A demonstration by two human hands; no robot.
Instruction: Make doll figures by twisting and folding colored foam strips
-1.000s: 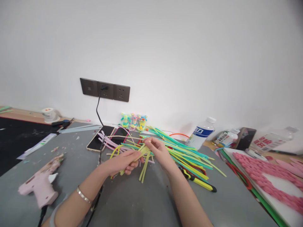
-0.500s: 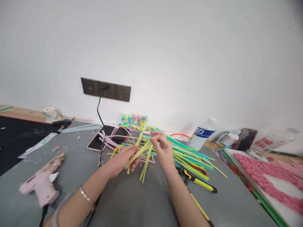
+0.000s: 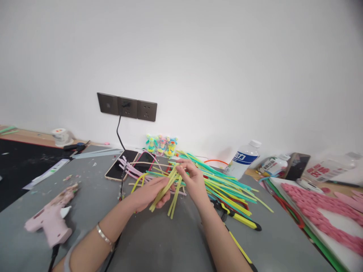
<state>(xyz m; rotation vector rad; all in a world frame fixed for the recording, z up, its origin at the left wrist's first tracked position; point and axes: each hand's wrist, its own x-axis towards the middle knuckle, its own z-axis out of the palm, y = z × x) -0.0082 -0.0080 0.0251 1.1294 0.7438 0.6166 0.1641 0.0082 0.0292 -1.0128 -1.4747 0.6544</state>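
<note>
My left hand (image 3: 149,193) is closed round a bunch of yellow pipe cleaners (image 3: 171,185) just above the grey table (image 3: 159,241). My right hand (image 3: 193,181) pinches the upper ends of the same yellow stems with thumb and fingers. Behind and to the right of both hands lies a spread pile of green, teal and yellow pipe cleaners (image 3: 227,185). Pale pink stems (image 3: 129,170) lie to the left of the bunch.
A pink glue gun (image 3: 48,219) lies front left. Two phones (image 3: 124,164) rest near the wall sockets (image 3: 126,107). Yellow-handled pliers (image 3: 241,221), a water bottle (image 3: 244,158), small colourful figures (image 3: 161,144) and a board with pink shapes (image 3: 320,211) are on the right.
My right hand rose to the tops of the yellow stems, then came back down a little; the bunch tilted more upright in my left hand, which stayed closed on it.
</note>
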